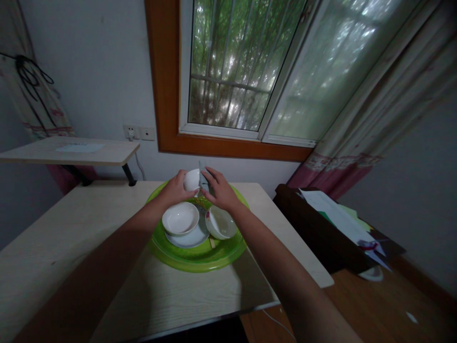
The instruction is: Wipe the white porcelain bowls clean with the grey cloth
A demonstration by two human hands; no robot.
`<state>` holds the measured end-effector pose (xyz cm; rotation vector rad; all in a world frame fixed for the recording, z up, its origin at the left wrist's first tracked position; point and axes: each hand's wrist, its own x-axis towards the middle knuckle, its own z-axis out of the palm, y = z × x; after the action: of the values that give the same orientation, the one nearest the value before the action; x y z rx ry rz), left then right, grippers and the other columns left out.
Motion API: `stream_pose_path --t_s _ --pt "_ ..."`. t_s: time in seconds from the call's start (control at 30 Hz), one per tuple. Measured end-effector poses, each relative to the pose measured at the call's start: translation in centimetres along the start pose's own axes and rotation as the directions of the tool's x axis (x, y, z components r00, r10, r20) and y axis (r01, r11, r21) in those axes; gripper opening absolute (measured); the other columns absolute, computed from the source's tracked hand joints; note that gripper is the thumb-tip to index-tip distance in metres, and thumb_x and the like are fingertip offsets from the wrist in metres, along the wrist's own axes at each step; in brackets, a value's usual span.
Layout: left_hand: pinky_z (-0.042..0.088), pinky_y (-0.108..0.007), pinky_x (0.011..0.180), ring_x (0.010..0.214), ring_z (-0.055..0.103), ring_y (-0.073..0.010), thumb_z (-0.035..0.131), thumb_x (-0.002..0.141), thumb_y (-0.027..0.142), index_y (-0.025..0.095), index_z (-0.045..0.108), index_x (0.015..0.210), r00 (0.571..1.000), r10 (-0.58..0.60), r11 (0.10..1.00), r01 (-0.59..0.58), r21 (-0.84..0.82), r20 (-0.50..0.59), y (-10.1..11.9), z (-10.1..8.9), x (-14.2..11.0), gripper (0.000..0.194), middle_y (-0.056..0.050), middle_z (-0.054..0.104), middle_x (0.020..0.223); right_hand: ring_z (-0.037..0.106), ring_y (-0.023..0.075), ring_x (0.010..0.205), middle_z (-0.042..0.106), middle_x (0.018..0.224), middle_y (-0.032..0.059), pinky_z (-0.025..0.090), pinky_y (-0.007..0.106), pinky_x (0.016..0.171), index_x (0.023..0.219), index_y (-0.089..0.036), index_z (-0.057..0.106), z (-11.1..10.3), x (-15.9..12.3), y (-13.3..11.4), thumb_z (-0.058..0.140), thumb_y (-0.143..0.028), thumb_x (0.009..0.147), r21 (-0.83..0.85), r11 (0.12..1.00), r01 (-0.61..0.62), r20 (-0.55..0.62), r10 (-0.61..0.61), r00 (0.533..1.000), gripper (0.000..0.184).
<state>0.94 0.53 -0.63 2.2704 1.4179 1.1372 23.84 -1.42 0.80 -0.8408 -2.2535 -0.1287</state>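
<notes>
My left hand [176, 187] is closed around the side of a small white bowl [192, 180], held up over the far part of a round green tray [200, 267]. Against the bowl's right side my right hand [218, 188] presses a grey cloth [203, 180], its fingers closed on it. Below, a white bowl [180, 219] rests on a white plate [191, 239] at the tray's left. Beside it a white bowl with a red pattern [222, 223] leans tilted toward the right. Part of a light stick-like piece [212, 243] shows beneath that bowl.
The tray stands on a pale wooden table [117, 267]. A raised shelf [107, 155] on black legs is at the back left. Right of the table, papers [335, 214] lie on a dark piece of furniture [307, 228]. Behind are a wall and a window [232, 71].
</notes>
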Motion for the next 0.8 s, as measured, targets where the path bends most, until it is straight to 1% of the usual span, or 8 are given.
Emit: stream_pose_path --t_s 0.1,0.2,0.27,0.4,0.5,0.6,0.7,0.8 --pt "0.051 -0.035 0.075 0.094 0.066 -0.027 0.076 0.067 0.049 0.022 0.045 0.117 0.999 -0.033 0.999 0.033 -0.006 -0.014 -0.1 0.1 0.0 0.065 -0.008 0.066 0.105 0.032 0.0306 0.148 0.032 0.162 0.0072 0.031 0.057 0.122 0.157 -0.032 0.03 -0.3 0.1 -0.6 0.058 -0.036 0.094 -0.027 0.998 0.054 0.035 -0.053 0.998 0.069" --pt "0.052 -0.036 0.076 0.095 0.066 -0.0271 0.076 0.066 0.048 0.023 0.045 0.117 0.998 -0.053 0.999 0.053 -0.003 -0.026 -0.1 0.1 0.0 0.065 -0.007 0.066 0.106 0.032 0.0298 0.148 0.032 0.162 0.0039 0.03 0.057 0.122 0.156 -0.035 0.031 -0.4 0.2 -0.8 0.057 -0.034 0.095 -0.031 0.997 0.065 0.041 -0.064 0.997 0.067" --pt "0.052 -0.037 0.077 0.096 0.066 -0.0277 0.075 0.068 0.048 0.022 0.045 0.118 0.998 -0.052 0.999 0.053 0.01 -0.038 0.0 0.1 0.0 0.064 -0.008 0.065 0.107 0.035 0.0293 0.147 0.034 0.161 0.0052 0.032 0.057 0.121 0.156 -0.034 0.032 -0.2 0.2 -0.5 0.056 -0.034 0.096 -0.024 0.999 0.037 0.014 -0.036 0.999 0.064" --pt "0.052 -0.039 0.08 0.098 0.066 -0.0291 0.072 0.071 0.051 0.02 0.044 0.12 0.997 -0.045 0.998 0.048 0.041 -0.07 0.2 -0.1 0.0 0.064 -0.011 0.064 0.109 0.041 0.0288 0.142 0.041 0.156 0.0107 0.037 0.054 0.119 0.155 -0.029 0.033 0.4 0.0 0.7 0.053 -0.034 0.098 -0.012 0.997 -0.074 -0.052 0.073 0.996 0.061" --pt "0.052 -0.039 0.081 0.099 0.065 -0.0289 0.073 0.071 0.051 0.02 0.044 0.119 0.996 -0.042 0.998 0.046 0.047 -0.077 0.1 -0.2 0.1 0.064 -0.011 0.064 0.11 0.044 0.0296 0.14 0.044 0.153 0.015 0.039 0.053 0.118 0.155 -0.023 0.033 0.7 -0.1 1.2 0.055 -0.034 0.096 -0.009 0.992 -0.124 -0.051 0.123 0.991 0.064" --pt "0.052 -0.039 0.082 0.099 0.065 -0.0288 0.073 0.07 0.053 0.02 0.043 0.119 0.996 -0.036 0.998 0.04 0.039 -0.08 0.0 -0.1 0.1 0.066 -0.011 0.063 0.111 0.042 0.0307 0.142 0.041 0.154 0.0171 0.038 0.053 0.119 0.155 -0.02 0.032 0.7 -0.1 1.1 0.06 -0.036 0.093 0.001 0.993 -0.115 -0.037 0.115 0.993 0.07" --pt "0.052 -0.039 0.082 0.099 0.065 -0.0288 0.073 0.07 0.054 0.02 0.043 0.119 0.997 -0.037 0.999 0.039 0.035 -0.07 0.0 -0.1 0.1 0.066 -0.011 0.064 0.11 0.039 0.031 0.144 0.038 0.156 0.0157 0.036 0.054 0.119 0.156 -0.023 0.03 0.6 -0.1 0.9 0.063 -0.038 0.091 0.012 0.997 -0.076 -0.037 0.076 0.996 0.074" --pt "0.052 -0.038 0.081 0.097 0.065 -0.0281 0.072 0.071 0.055 0.02 0.043 0.119 0.998 -0.027 0.999 0.029 0.026 -0.064 0.0 -0.1 0.0 0.066 -0.01 0.064 0.109 0.038 0.0316 0.144 0.037 0.156 0.015 0.036 0.055 0.119 0.155 -0.025 0.029 0.6 -0.1 0.8 0.065 -0.038 0.09 0.013 0.997 -0.078 -0.042 0.079 0.996 0.076"
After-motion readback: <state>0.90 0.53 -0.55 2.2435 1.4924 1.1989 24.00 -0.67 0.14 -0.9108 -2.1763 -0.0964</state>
